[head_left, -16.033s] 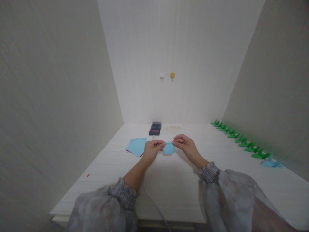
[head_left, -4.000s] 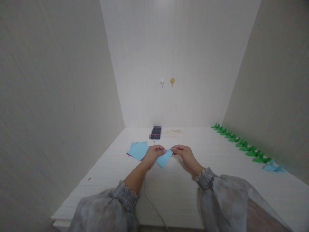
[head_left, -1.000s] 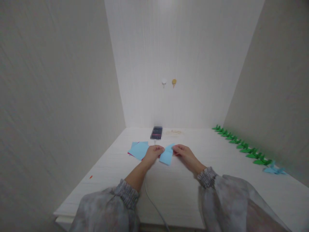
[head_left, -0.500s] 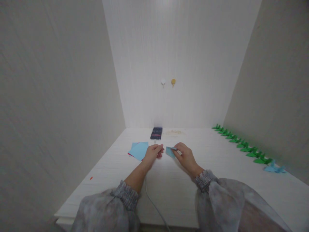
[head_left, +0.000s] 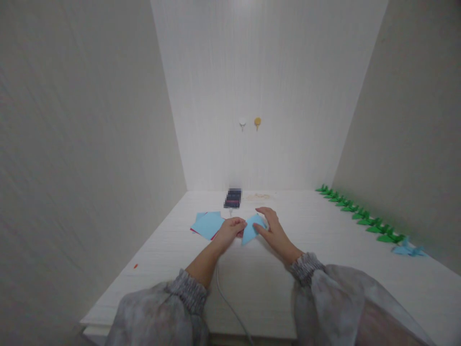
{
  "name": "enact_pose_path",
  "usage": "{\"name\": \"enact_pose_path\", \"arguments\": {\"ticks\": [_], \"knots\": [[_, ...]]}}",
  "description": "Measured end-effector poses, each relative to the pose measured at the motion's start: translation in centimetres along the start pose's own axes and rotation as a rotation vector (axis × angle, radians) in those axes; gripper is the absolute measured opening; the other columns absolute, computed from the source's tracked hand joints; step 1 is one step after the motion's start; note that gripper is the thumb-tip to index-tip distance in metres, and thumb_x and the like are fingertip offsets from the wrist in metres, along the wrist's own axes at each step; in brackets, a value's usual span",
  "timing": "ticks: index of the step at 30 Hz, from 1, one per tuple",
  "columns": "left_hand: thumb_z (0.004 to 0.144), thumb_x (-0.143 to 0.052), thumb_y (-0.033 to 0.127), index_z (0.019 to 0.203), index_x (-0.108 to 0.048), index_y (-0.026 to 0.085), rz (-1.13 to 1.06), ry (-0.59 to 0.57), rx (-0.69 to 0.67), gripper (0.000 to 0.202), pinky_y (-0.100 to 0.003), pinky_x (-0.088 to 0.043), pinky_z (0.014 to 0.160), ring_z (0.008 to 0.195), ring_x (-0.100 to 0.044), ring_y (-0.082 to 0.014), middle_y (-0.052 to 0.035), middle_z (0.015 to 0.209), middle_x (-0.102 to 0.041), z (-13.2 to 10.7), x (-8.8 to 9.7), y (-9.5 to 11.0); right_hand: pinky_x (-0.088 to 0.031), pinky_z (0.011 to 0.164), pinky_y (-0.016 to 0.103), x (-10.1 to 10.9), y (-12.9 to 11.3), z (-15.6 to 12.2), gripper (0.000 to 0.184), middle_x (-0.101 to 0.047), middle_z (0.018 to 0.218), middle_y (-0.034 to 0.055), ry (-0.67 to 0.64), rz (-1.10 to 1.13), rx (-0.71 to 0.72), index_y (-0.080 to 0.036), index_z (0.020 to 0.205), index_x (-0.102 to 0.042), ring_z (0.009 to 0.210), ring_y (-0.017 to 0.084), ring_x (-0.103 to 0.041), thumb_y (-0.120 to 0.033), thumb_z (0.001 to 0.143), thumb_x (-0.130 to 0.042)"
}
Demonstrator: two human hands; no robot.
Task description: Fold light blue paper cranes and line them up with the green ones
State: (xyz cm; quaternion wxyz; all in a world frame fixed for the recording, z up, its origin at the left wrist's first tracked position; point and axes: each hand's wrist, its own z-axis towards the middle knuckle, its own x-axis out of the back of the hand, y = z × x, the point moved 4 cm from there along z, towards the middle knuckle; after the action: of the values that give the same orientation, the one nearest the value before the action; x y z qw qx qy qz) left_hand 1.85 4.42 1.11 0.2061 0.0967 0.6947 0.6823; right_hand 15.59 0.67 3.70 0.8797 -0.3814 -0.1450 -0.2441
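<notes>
A small folded piece of light blue origami paper [head_left: 251, 231] is held up between my hands over the white table. My left hand [head_left: 232, 228] pinches its left corner between thumb and fingers. Thumb and fingers of my right hand [head_left: 272, 230] are spread apart at the paper's right side, the thumb touching or very near its face. Left of my left hand lies a stack of square paper sheets [head_left: 208, 225], light blue on top with red edges peeking out beneath.
A phone [head_left: 233, 198] with a cable [head_left: 230, 307] lies toward the back wall. Green folded paper figures [head_left: 363, 218] line the right wall, with a light blue one [head_left: 406, 250] nearest. A small orange piece [head_left: 136, 265] is at left. Two hooks [head_left: 257, 122] hang on the wall.
The paper has turned so its broad face shows, and its left corner is now in my left hand. My right fingers have loosened from a pinch and spread apart.
</notes>
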Motion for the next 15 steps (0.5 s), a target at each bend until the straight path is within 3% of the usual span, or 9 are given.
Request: {"name": "enact_pose_path", "arguments": {"ticks": [4, 6, 9, 15], "knots": [[0.055, -0.063, 0.035, 0.061, -0.052, 0.011, 0.065, -0.023, 0.009, 0.027, -0.02, -0.035, 0.047, 0.043, -0.044, -0.0057, 0.0039, 0.048, -0.049, -0.4, -0.2, -0.4, -0.043, 0.062, 0.03, -1.5, 2.9, -0.6, 0.041, -0.054, 0.079, 0.0042, -0.016, 0.374, -0.442, -0.018, 0.096, -0.043, 0.068, 0.016, -0.052, -0.029, 0.061, -0.059], [0.055, -0.062, 0.035, 0.061, -0.052, 0.011, 0.101, -0.005, 0.019, 0.026, -0.019, -0.035, 0.046, 0.042, -0.044, -0.0057, 0.0038, 0.047, -0.049, -0.5, -0.2, -0.6, -0.041, 0.054, 0.026, -2.1, 3.0, -0.9, 0.032, -0.054, 0.067, 0.0007, -0.078, 0.535, -0.536, -0.017, 0.085, -0.045, 0.056, 0.012, -0.051, -0.029, 0.059, -0.06], [0.054, -0.062, 0.034, 0.06, -0.053, 0.011, 0.115, 0.01, 0.03, 0.025, -0.019, -0.035, 0.045, 0.041, -0.044, -0.0058, 0.0032, 0.046, -0.05, -0.5, -0.1, -0.6, -0.037, 0.05, 0.022, -1.9, 2.5, -1.0, 0.024, -0.053, 0.061, -0.0019, -0.078, 0.608, -0.558, -0.016, 0.073, -0.047, 0.05, 0.009, -0.047, -0.026, 0.057, -0.062], [0.057, -0.06, 0.034, 0.064, -0.056, 0.009, 0.072, -0.002, 0.055, 0.026, -0.021, -0.038, 0.048, 0.043, -0.046, -0.0066, 0.0011, 0.049, -0.052, -0.7, -0.4, -0.3, -0.031, 0.046, 0.02, -1.3, 2.5, -0.7, 0.017, -0.045, 0.051, -0.005, -0.041, 0.454, -0.435, -0.016, 0.063, -0.051, 0.047, 0.008, -0.041, -0.029, 0.059, -0.06]]}}
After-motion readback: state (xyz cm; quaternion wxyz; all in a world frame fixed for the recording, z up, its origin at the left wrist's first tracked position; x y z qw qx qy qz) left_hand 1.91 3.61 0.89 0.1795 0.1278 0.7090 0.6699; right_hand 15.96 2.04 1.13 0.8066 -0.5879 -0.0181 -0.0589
